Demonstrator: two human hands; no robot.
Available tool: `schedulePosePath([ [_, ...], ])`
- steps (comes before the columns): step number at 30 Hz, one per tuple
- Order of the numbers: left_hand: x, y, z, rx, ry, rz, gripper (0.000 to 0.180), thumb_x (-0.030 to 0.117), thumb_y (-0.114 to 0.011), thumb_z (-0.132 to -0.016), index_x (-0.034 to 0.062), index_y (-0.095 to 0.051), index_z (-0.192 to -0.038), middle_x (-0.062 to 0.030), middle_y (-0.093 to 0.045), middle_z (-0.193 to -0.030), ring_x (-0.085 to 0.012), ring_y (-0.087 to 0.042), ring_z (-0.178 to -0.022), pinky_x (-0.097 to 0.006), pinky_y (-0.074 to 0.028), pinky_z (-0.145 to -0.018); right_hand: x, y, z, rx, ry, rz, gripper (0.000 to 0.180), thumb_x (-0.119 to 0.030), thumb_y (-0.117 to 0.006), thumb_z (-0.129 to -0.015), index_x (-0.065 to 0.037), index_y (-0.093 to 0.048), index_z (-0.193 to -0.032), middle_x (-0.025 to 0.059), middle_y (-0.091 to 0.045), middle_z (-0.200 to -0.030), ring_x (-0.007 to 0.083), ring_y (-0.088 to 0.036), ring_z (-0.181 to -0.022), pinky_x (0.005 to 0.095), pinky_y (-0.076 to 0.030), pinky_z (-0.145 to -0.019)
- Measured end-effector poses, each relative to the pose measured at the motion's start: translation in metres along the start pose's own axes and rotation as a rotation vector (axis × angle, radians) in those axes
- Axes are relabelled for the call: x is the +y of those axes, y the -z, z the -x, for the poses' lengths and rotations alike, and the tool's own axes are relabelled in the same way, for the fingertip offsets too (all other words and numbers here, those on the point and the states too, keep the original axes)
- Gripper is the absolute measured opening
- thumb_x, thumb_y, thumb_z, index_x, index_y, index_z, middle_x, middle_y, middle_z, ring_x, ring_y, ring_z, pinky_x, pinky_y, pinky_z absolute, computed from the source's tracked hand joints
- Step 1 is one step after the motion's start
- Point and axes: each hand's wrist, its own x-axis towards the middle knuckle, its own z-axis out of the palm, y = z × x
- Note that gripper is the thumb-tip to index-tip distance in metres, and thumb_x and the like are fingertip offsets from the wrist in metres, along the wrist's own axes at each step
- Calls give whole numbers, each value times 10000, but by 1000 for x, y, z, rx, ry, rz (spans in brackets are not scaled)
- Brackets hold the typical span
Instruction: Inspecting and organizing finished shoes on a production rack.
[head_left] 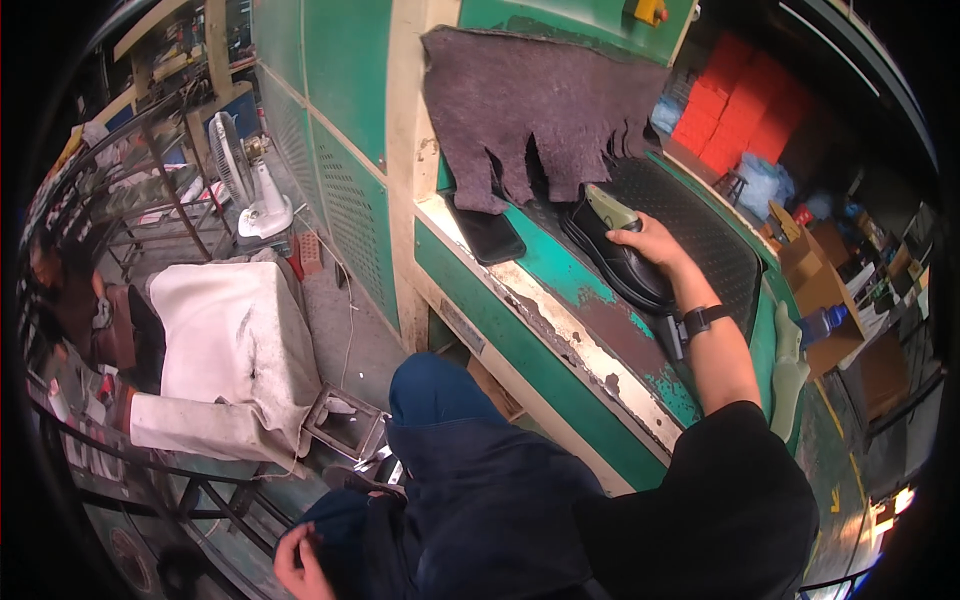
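Black shoe [628, 280] sits in the right hand [652, 243], closed on it beside the green foot form [610, 208], maybe to steady it; I see the left hand [303, 568] half curled, hold unclear.

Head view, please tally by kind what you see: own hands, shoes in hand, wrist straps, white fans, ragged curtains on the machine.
Own hands: 2 (left hand, right hand)
Black shoe: 1
Wrist strap: 1
White fan: 1
Ragged curtain: 1
Total: 6
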Motion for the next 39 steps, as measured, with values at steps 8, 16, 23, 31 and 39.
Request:
schedulePosePath([
  [8, 55, -86, -40, -392, -185, 113, 302, -56, -596, -844, -12, -692, -1128, -122, -698, -1058, -173, -679, -904, -287, -523, -812, -87, -3, 41, 215, -64, -658, 542, -327, -802, -790, -9, -644, -1199, 87, -709, -969, 169, -660, -779, 292, -517, -755],
  [16, 98, -161, -34, -870, 142, 1030, 1164, 483, -746, -811, 182, 44, -1611, -239, -279, -1580, -377, -485, -1333, -487, -489, -999, -198, -142, 118, -500, 266, -1544, 843, -654, -446, -951, -45, -350, -1526, 235, -423, -1511, 423, -482, -1334, 522, -415, -1117],
  [23, 21, -113, 24, -683, 787, 1361, 796, 472, -517, -948, 86, -214, -1576, -268, -468, -1434, -460, -515, -1276, -589, -528, -927, -154, -371, 145, -909, -467, -1412, 329, -291, -606, -966, 4, -634, -1109, 208, -684, -1107, 306, -657, -1050, 458, -537, -940],
  [31, -41, -100, 20, -344, 1002, 1510, 654, 469, -428, -982, 20, -429, -1458, -252, -570, -1344, -451, -612, -1145, -595, -555, -874, -99, -481, 154, -943, -813, -1307, 225, -234, -636, -941, -30, -619, -1035, 149, -695, -1001, 295, -684, -931, 461, -586, -830],
  [39, -28, -72, 37, -112, 1000, 1093, 695, 341, -544, -961, 90, -292, -1558, -163, -452, -1505, -302, -507, -1320, -486, -408, -1105, -133, -476, 177, -1017, -796, -1303, 244, -253, -512, -1008, -28, -601, -977, 124, -660, -1019, 248, -655, -939, 427, -557, -873],
])
